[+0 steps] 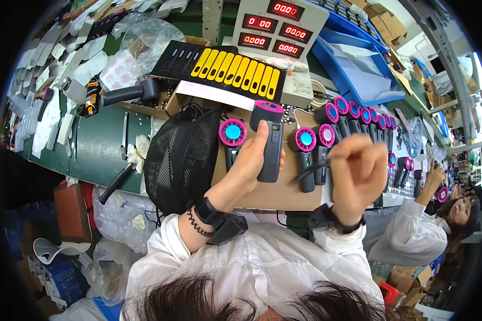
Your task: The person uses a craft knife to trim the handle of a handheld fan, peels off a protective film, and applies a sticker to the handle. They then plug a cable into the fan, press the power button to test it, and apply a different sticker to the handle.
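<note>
From my remote seat I see my left hand [250, 160] raised from the 6 o'clock edge, forearm angled up toward 1 o'clock, fingers wrapped around the grey handle of a handheld fan [269, 140]. The fan stands nearly upright near the centre of view, its pink-rimmed head at 12 o'clock of the hand, thumb pressed on the handle's front. A black wrist strap [219, 219] with a coiled cord sits on that forearm.

My right hand [358, 171] is at 3 o'clock of the fan, lifted off the bench, fingers curled tight, pinching a thin dark tool [311, 169] that points toward 9 o'clock, at the fan's handle without touching it. I cannot tell what kind of tool it is.

Behind the hands, on brown cardboard [276, 193], lie more fans: 1 with a blue centre [232, 133] just at 9 o'clock of the held fan, 2 more [306, 140] between my hands, and a row [359, 115] running toward 2 o'clock. A black mesh bag [181, 158] sits at 9 o'clock, partly blocking the green bench [99, 147]. A yellow-slotted tray [235, 68] and a panel with 4 red displays [276, 27] lie at 12 o'clock. A co-worker's hand [435, 175] works at 3 o'clock.
</note>
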A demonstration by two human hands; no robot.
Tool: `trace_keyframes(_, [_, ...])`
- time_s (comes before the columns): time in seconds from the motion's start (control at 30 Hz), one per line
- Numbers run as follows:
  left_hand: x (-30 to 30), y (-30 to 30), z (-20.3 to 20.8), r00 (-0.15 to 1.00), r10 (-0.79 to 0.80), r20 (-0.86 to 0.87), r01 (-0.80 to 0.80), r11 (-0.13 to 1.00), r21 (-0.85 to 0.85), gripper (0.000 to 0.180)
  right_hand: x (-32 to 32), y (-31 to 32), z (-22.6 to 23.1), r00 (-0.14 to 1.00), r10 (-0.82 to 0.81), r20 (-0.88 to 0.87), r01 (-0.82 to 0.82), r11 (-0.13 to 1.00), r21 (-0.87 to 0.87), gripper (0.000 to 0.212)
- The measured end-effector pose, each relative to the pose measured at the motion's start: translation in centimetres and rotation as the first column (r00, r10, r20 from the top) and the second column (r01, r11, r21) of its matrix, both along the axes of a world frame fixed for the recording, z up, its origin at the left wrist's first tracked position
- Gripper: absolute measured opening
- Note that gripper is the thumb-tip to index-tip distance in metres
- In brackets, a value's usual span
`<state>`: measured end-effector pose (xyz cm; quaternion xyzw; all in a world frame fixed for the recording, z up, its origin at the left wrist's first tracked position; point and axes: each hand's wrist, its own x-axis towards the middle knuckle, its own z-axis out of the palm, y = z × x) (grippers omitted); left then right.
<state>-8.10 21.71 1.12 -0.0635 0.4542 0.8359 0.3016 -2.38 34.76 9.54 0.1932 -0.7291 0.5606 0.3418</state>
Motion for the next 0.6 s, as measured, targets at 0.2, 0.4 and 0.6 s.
trace_keyframes(0.2, [1.2,-2.9,-0.8,1.000,-0.023,-0.003,0.023,0.993,0.115,0.058,-11.6,4.4,1.0,0.832,0.255,0.493,-0.164,0.962,-0.219,0.018])
trace_keyframes(0.4, [2.4,-5.3,0.6,0.993,-0.115,-0.023,0.117,0.979,0.165,0.059,-20.9,2.4,-4.2,0.697,0.307,0.648,-0.250,0.951,-0.182,0.021])
trace_keyframes(0.6, [2.6,-7.4,1.1,0.995,-0.082,-0.056,0.090,0.981,0.172,0.061,-25.2,0.4,-7.7,0.655,0.116,0.747,-0.281,0.955,0.098,0.021])
